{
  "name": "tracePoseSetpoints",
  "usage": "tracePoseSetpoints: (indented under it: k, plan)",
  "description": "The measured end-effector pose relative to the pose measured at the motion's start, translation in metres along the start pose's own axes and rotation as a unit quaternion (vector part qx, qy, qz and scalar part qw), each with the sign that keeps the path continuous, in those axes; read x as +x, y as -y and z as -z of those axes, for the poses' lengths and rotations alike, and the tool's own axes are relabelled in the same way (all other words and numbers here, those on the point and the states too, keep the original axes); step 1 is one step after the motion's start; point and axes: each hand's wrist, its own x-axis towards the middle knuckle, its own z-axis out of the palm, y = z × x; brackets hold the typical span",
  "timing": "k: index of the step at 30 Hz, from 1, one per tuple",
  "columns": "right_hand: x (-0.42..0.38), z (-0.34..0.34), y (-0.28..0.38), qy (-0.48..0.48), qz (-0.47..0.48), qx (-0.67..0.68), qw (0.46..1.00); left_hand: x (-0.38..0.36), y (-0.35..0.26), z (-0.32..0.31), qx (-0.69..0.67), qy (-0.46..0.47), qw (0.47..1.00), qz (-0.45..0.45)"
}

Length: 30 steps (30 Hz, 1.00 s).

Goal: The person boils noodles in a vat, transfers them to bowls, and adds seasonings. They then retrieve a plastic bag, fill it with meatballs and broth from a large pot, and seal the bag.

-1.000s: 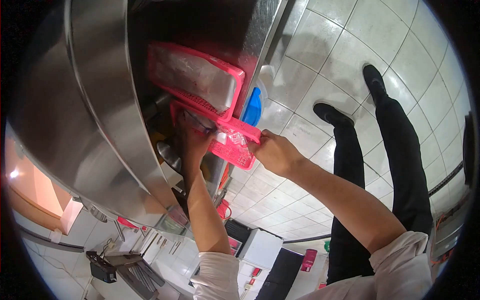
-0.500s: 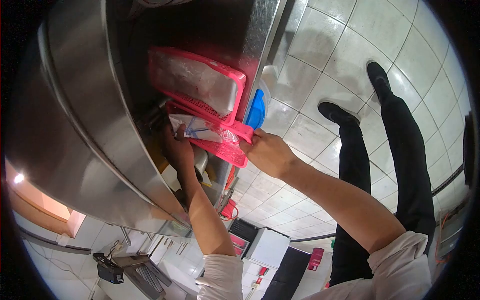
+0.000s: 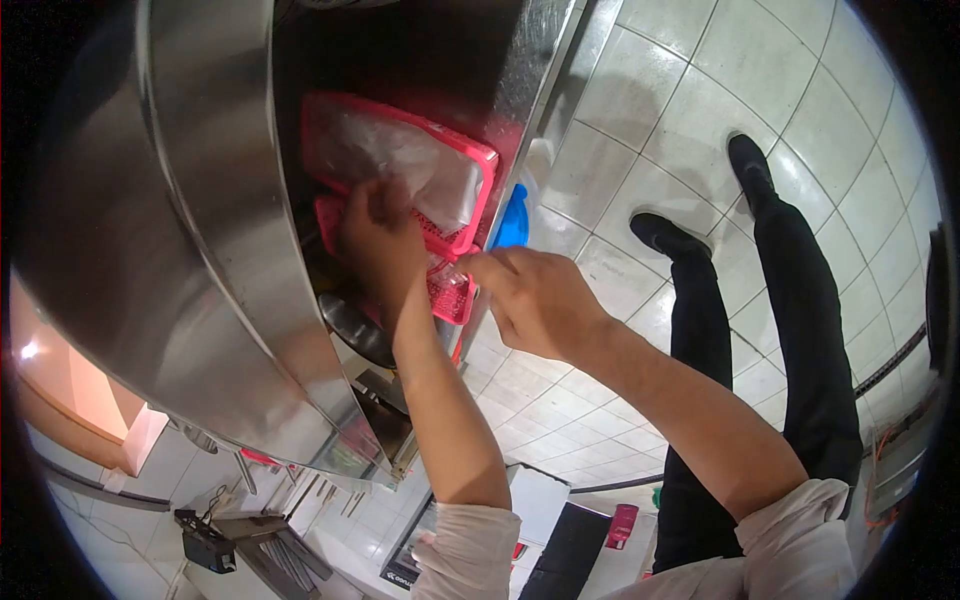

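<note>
On a metal shelf lies a pink basket (image 3: 486, 195) lined with clear plastic. A second pink basket (image 3: 452, 300) sits beside and partly below it, and clear plastic shows inside. My left hand (image 3: 385, 235) is over the baskets, at the edge of the lined one. Its fingers are blurred and look bent, and whether they hold anything cannot be made out. My right hand (image 3: 535, 300) is closed at the near end of the second basket, with its fingertips on the pink rim.
A blue object (image 3: 514, 218) shows beyond the shelf edge. Below the baskets is a dark rounded pan or bowl (image 3: 358, 328). A curved steel surface (image 3: 225, 220) stands on the left. Tiled floor (image 3: 640, 190) and two legs in black trousers (image 3: 815, 300) are at right.
My left hand has moved up from the white packet with blue markings in the second basket towards the lined basket. The second basket has shifted slightly left, and the packet no longer shows.
</note>
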Motion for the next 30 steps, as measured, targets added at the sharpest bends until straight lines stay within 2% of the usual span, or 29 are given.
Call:
tracePoseSetpoints:
  k: [2, 5, 6, 7, 8, 9, 11, 13, 14, 16, 17, 18, 19, 20, 22, 23, 24, 26, 27, 28, 29, 30]
  plan:
    - [0.013, 0.006, 0.002, -0.193, 0.061, 0.083, 0.976, -0.020, -0.010, 0.015, -0.046, -0.019, 0.998, 0.027]
    - [0.041, -0.002, 0.005, -0.234, 0.057, 0.099, 0.965, -0.045, -0.017, 0.022, -0.104, -0.014, 0.995, 0.005]
    - [0.046, -0.002, 0.005, -0.234, 0.061, 0.098, 0.965, -0.049, -0.012, 0.021, -0.080, -0.025, 0.995, -0.053]
    - [0.052, -0.001, 0.004, -0.246, 0.011, 0.061, 0.967, -0.051, -0.010, 0.021, -0.057, -0.038, 0.991, -0.111]
    - [0.057, 0.002, 0.003, -0.258, -0.039, 0.024, 0.965, -0.052, -0.012, 0.023, -0.060, -0.043, 0.991, -0.114]
    - [0.060, 0.005, 0.002, -0.259, -0.035, 0.021, 0.965, -0.054, -0.016, 0.027, -0.041, -0.045, 0.992, -0.114]
    - [0.063, 0.013, 0.000, -0.304, 0.000, -0.066, 0.950, -0.058, -0.020, 0.031, -0.025, -0.052, 0.992, -0.114]
    - [0.067, 0.013, -0.003, -0.315, 0.024, -0.097, 0.944, -0.062, -0.021, 0.034, -0.041, 0.008, 0.998, -0.045]
    - [0.069, 0.014, -0.005, -0.325, 0.045, -0.126, 0.936, -0.062, -0.017, 0.031, -0.044, 0.004, 0.998, -0.044]
    - [0.076, 0.015, -0.014, -0.315, 0.084, -0.125, 0.937, -0.062, -0.005, 0.022, -0.053, -0.012, 0.992, -0.110]
    - [0.079, 0.017, -0.015, -0.305, 0.118, -0.121, 0.937, -0.062, -0.005, 0.020, -0.055, -0.014, 0.992, -0.109]
    - [0.078, 0.018, -0.014, -0.304, 0.121, -0.122, 0.937, -0.063, -0.006, 0.017, -0.097, 0.003, 0.993, -0.065]
    - [0.075, 0.019, -0.012, -0.275, 0.107, -0.100, 0.950, -0.064, -0.008, 0.014, -0.139, 0.020, 0.990, -0.021]
    - [0.072, 0.021, -0.009, -0.244, 0.093, -0.078, 0.962, -0.064, -0.013, 0.009, -0.140, 0.016, 0.990, -0.020]
    - [0.062, 0.029, -0.002, -0.268, 0.082, -0.039, 0.959, -0.060, -0.025, -0.005, -0.198, -0.065, 0.978, -0.003]
    - [0.056, 0.033, 0.000, -0.292, 0.067, 0.001, 0.954, -0.059, -0.028, -0.007, -0.118, -0.035, 0.992, 0.015]
    - [0.048, 0.036, 0.000, -0.290, 0.071, -0.003, 0.954, -0.055, -0.028, -0.009, -0.123, -0.039, 0.992, 0.016]
    - [0.031, 0.046, -0.003, -0.209, -0.059, 0.202, 0.955, -0.042, -0.022, -0.019, 0.056, -0.013, 0.981, -0.185]
    - [0.021, 0.053, -0.003, -0.208, -0.055, 0.194, 0.957, -0.034, -0.022, -0.025, 0.020, -0.030, 0.985, -0.169]
    - [0.011, 0.061, -0.002, -0.230, -0.091, 0.312, 0.917, -0.030, -0.022, -0.026, 0.012, -0.036, 0.985, -0.170]
    - [0.002, 0.071, -0.002, -0.247, -0.126, 0.424, 0.862, -0.026, -0.029, -0.023, 0.104, 0.016, 0.992, -0.066]
    - [-0.006, 0.083, -0.003, -0.247, -0.122, 0.415, 0.867, -0.023, -0.036, -0.018, 0.191, 0.071, 0.978, 0.039]
